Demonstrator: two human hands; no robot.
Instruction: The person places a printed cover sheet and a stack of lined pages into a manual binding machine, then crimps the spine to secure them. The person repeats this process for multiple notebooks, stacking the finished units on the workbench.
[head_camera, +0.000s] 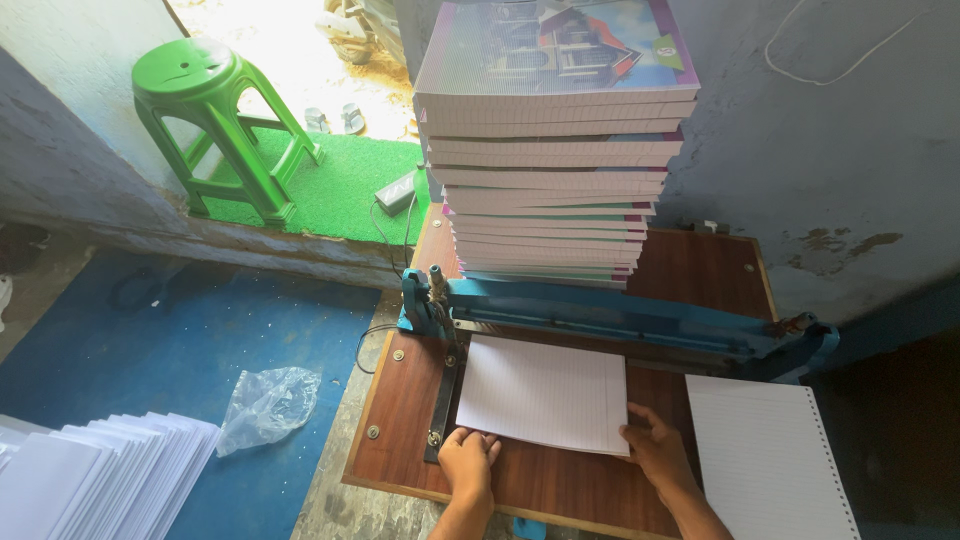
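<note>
Both hands come in from the bottom edge of the view, forearms angled upward toward a sheaf of ruled paper (545, 392) lying flat on the brown wooden tabletop (400, 420). The left hand (467, 462) rests palm down at the sheaf's near left corner, fingers (482, 440) curled loosely with their tips touching the paper edge; it presses rather than grips. The right hand (655, 448) lies flat at the near right corner, fingers (640, 415) spread slightly and laid along the paper's right edge, holding nothing closed within them.

The sheaf's far edge sits tucked under the long blue bar of a punching press (620, 318) that runs across the tabletop from left to right. Its left side lies along a dark metal guide strip (445, 400) fixed to the board.

Behind the press stands a tall stack of bound notebooks (552, 150), the top cover printed with a house picture. Just right of the right hand lies a second pile of ruled sheets (770, 460) with a row of punched holes down its right edge. On the blue floor to the left are a fanned pile of white paper (95, 480) and a crumpled clear plastic bag (268, 402). Farther back, a green plastic stool (215, 125) stands on a green mat (345, 190), beside a power adapter (397, 190) with its cable.
</note>
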